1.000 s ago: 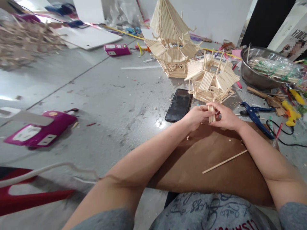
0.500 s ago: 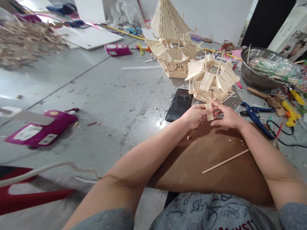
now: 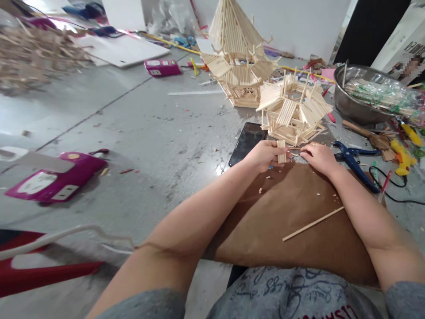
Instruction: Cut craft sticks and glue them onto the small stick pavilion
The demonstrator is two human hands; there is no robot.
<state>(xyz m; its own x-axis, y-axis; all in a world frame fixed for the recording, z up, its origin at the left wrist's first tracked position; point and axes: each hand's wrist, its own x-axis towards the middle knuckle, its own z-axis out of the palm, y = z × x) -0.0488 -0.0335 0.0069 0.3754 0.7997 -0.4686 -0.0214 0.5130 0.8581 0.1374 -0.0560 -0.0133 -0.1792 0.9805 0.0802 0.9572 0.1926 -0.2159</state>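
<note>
My left hand [image 3: 264, 156] pinches a small panel of short wooden sticks [image 3: 281, 152] laid side by side, upright above the far edge of the brown board [image 3: 259, 221]. Apart from the panel, my right hand [image 3: 320, 157] is low at that same edge, its fingers drawn together among small scraps; whatever they hold is too small to make out. Just beyond both hands stands a partly built stick model [image 3: 287, 113] with sloping roof panels. A black phone [image 3: 245, 144] lies beside my left hand. One long wooden stick [image 3: 312, 224] rests on the board near my right forearm.
A tall stick pagoda [image 3: 237, 66] stands behind. At right are a blue cutter [image 3: 353, 161], a yellow glue gun [image 3: 402, 157] with its cord, and a metal bowl [image 3: 360, 113] of bagged sticks. Purple power strips [image 3: 63, 177] and a red stool [image 3: 49, 279] are at left.
My right hand has left the stick panel and moved right and down to the board's far edge. My left hand has shifted slightly left, still holding the panel.
</note>
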